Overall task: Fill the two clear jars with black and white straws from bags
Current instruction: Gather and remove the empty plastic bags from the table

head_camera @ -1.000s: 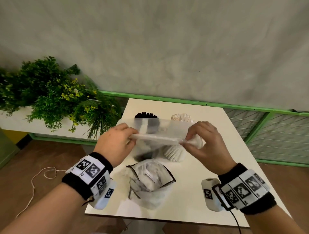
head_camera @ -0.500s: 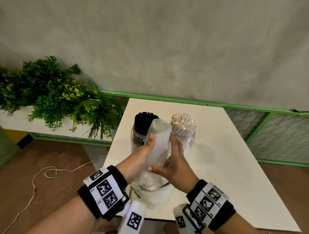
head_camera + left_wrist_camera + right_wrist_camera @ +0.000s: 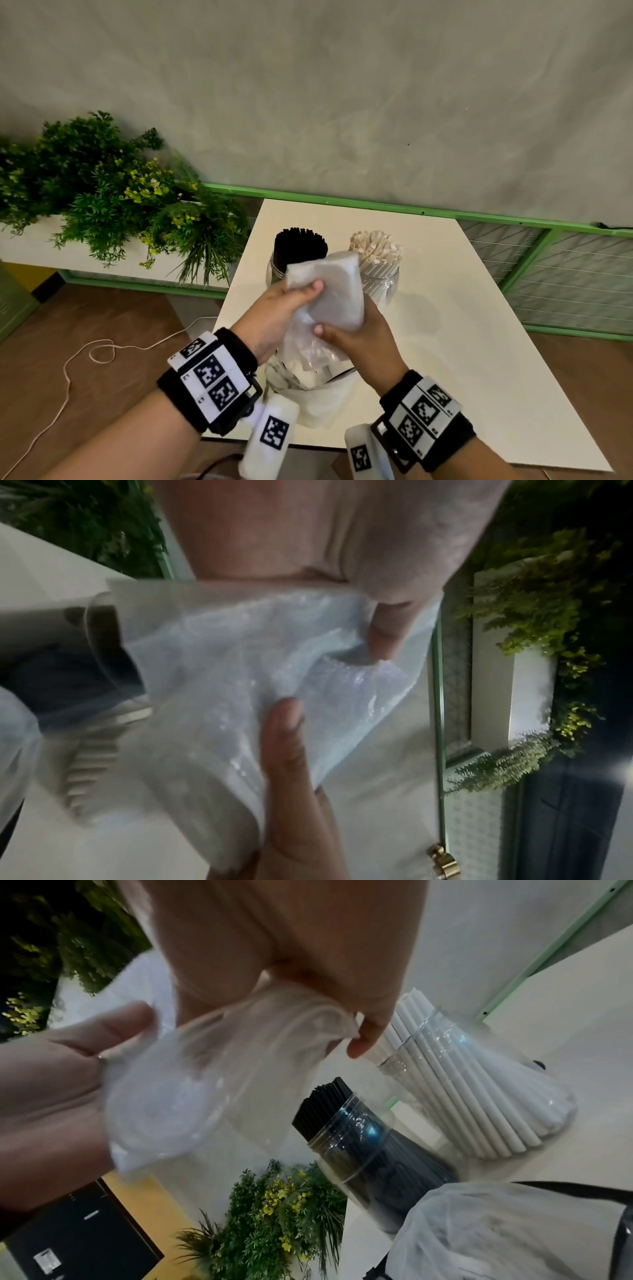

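Note:
Two clear jars stand at the back of the white table: the left jar holds black straws, the right jar holds white straws. In front of them both hands hold an empty clear plastic bag, folded and crumpled. My left hand grips its left side with the thumb on top. My right hand pinches its lower right, thumb in front. The right wrist view shows the bag above the black-straw jar and the white-straw jar.
Under the hands a white container with a black rim holds crumpled plastic, near the table's front edge. Green plants stand left of the table. A green rail and wire fence run behind and right. A white cord lies on the floor.
A second ago the hands held the bag stretched flat in front of the jars. They have since come together, folded it, and lowered it toward the black-rimmed container.

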The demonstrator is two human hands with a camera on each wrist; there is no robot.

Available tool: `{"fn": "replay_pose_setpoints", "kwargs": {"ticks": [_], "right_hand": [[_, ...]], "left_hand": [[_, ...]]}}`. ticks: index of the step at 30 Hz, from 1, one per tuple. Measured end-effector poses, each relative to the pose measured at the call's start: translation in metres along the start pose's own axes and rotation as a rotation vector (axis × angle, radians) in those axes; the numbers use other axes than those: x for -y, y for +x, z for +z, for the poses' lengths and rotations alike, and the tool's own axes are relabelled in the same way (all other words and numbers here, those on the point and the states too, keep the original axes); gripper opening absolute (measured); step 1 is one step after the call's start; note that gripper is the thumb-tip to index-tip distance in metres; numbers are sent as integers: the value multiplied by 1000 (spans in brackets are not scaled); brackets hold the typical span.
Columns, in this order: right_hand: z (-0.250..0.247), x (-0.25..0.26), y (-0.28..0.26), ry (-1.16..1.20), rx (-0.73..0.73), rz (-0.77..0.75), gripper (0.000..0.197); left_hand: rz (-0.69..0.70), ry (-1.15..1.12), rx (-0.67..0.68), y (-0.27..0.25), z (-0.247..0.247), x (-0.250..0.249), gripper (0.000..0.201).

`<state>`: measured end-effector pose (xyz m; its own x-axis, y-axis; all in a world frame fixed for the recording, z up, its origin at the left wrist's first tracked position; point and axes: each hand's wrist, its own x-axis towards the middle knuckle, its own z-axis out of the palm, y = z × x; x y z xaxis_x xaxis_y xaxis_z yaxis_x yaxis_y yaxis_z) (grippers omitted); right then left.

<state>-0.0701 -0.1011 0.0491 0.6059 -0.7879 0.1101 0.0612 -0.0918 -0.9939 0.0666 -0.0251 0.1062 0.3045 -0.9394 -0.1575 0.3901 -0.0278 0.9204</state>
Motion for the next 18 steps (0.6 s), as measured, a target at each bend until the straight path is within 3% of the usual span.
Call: {"fn": "replay_pose_setpoints", "kwargs": {"ticks": [3, 7, 8, 10, 13, 16, 18], "right_hand": [[-4, -2, -1, -96, -91, 37, 57], [-9, -6, 7, -254, -343, 13, 26], [-9, -6, 9, -353, -371, -23, 22], [-5, -4, 10, -440, -280, -125, 20], [7, -1, 4, -423, 29, -244, 22], [5, -7, 6, -673, 190, -363, 22], [1, -1, 11, -728, 215, -418, 24]], "left_hand": [[195, 139, -75, 9, -7, -1, 19], [480, 448, -401, 12, -11, 2, 39], [500, 464, -409, 10, -9, 5, 43], [468, 504, -259, 4, -4, 17, 55], [316, 424, -47, 7, 0, 25, 86], [163, 185, 39, 13, -7, 16, 72], [144, 138, 13, 13, -9, 15, 55]]}}
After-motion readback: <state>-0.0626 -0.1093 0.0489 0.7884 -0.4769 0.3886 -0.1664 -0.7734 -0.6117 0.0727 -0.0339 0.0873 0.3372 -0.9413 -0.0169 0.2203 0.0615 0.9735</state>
